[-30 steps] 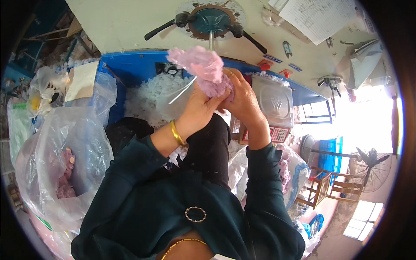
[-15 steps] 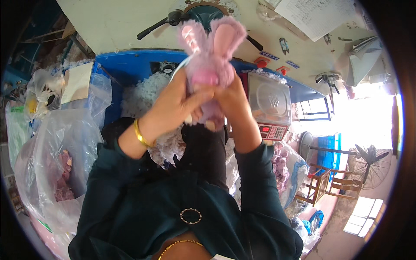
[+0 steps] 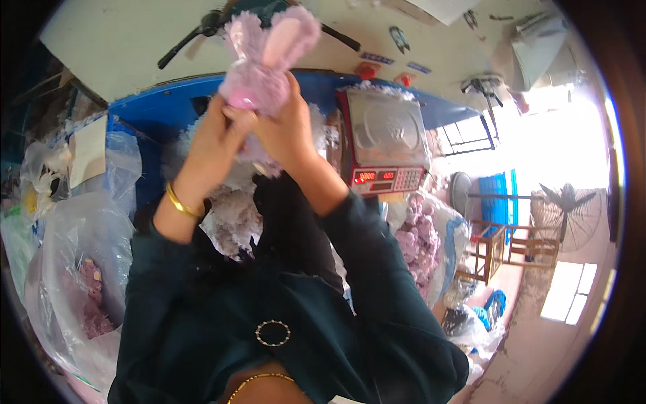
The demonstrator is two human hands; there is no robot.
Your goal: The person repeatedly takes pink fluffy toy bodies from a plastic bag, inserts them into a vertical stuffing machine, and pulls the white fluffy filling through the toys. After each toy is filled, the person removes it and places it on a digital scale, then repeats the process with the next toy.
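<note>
Both my hands hold a fluffy pink plush rabbit (image 3: 259,84) over my lap, its long ears pointing away from me toward the bench. My left hand (image 3: 219,138) is closed round the left side of its body, below the head. From the right, my right hand (image 3: 286,128) grips the other side, fingers behind the head. My thumbs come close together just under the shiny pink muzzle. Most of the rabbit's lower body is hidden by my hands. White stuffing (image 3: 232,209) lies below, around my knees.
A pale workbench (image 3: 134,40) with a dark machine (image 3: 252,10) stands ahead. To the right is a digital scale (image 3: 387,135), with a bag of pink plush pieces (image 3: 417,242) nearer me. A large clear plastic bag (image 3: 74,249) stands at left. Thread snips (image 3: 399,39) lie on the bench.
My hands and the rabbit have shifted left and slightly farther away in the picture. The whole view has turned a little, and the scale shows more fully. The grip looks the same.
</note>
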